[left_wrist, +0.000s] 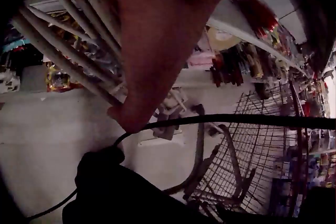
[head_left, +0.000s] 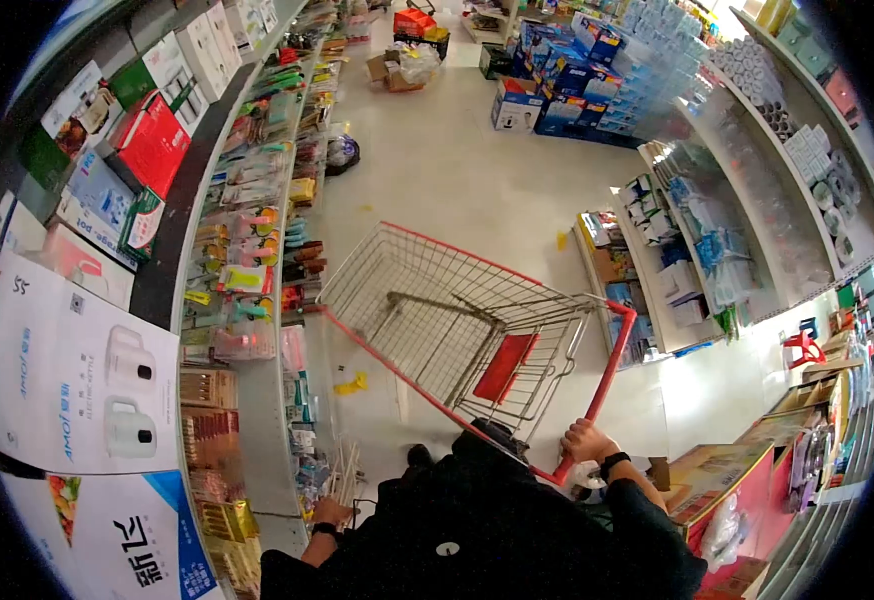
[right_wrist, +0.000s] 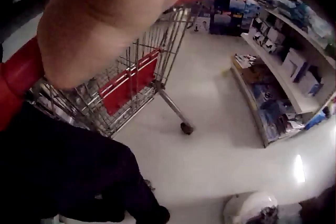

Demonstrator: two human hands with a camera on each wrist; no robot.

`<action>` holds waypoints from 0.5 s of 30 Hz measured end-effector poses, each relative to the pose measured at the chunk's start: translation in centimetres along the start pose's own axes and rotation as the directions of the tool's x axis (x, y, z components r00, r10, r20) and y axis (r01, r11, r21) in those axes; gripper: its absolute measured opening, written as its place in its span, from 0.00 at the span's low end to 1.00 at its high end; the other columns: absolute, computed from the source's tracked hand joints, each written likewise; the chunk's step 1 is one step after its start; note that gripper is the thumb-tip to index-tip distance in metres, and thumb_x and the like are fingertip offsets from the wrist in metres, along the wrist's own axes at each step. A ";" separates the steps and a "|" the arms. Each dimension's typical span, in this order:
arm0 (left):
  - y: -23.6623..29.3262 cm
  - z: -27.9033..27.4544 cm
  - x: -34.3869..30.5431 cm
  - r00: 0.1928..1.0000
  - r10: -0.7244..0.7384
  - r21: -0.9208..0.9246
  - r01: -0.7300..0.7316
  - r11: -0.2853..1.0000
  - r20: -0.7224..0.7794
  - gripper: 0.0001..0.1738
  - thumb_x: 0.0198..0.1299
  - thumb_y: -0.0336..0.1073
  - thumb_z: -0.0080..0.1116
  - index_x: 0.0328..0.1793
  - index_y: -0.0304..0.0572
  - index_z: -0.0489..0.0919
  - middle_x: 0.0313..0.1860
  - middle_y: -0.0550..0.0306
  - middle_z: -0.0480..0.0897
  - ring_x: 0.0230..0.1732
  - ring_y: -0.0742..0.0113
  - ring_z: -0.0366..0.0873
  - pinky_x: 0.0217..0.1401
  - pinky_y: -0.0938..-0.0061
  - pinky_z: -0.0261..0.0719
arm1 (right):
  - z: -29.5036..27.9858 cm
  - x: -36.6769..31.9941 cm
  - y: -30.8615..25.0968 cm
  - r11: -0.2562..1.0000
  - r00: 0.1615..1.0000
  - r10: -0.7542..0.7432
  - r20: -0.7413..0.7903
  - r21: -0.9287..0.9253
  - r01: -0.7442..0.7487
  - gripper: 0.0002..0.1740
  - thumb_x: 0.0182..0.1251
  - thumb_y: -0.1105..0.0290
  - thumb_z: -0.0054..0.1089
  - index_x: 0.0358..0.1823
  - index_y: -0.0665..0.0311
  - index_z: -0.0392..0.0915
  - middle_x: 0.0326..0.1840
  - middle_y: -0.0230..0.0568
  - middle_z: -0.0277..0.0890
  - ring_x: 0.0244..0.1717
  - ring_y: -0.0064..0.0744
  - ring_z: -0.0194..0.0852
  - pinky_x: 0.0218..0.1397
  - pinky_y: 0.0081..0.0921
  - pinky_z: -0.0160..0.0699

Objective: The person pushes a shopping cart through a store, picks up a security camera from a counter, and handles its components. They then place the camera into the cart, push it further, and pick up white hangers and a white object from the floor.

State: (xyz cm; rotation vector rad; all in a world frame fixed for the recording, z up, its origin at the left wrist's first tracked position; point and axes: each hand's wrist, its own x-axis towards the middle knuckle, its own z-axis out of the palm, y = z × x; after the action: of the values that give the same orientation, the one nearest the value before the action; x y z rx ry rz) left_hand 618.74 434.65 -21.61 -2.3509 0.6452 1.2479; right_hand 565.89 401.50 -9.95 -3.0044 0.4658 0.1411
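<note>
My right hand (head_left: 587, 441) grips the red handle (head_left: 614, 375) of a wire shopping cart (head_left: 447, 320). Seen from the right wrist, the fingers wrap over that handle, and the cart's red seat panel (right_wrist: 128, 85) is just beyond. Low at the left, my left hand (head_left: 331, 513) holds a bundle of pale rods (head_left: 345, 466) beside the shelf. In the left wrist view the rods (left_wrist: 68, 45) run up behind the hand (left_wrist: 152, 50), which hides their held part. A thin black cord (left_wrist: 236, 121) passes the thumb.
A shelf of boxed goods, with an electric kettle box (head_left: 77, 370) nearest, lines the left. White shelves (head_left: 697, 300) stand at the right. Blue boxes (head_left: 567, 85) and a cardboard box with plastic (head_left: 402, 68) stand up the aisle. The cart sits diagonally on pale floor (head_left: 427, 170).
</note>
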 end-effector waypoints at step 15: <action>2.0 -2.4 8.8 0.988 -0.157 0.008 0.157 0.988 -0.005 0.28 0.63 0.61 0.46 0.42 0.42 0.80 0.37 0.50 0.80 0.38 0.52 0.77 0.41 0.53 0.75 | -0.2 16.7 7.8 0.992 0.944 0.115 -0.308 0.077 -0.096 0.09 0.40 0.61 0.61 0.18 0.53 0.71 0.16 0.29 0.67 0.20 0.31 0.70 0.26 0.29 0.69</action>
State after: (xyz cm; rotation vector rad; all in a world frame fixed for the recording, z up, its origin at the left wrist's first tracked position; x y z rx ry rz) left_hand 623.58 429.88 -28.02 -2.3476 0.4556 1.1686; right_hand 579.42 389.14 -12.14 -2.9494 0.6464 -0.3406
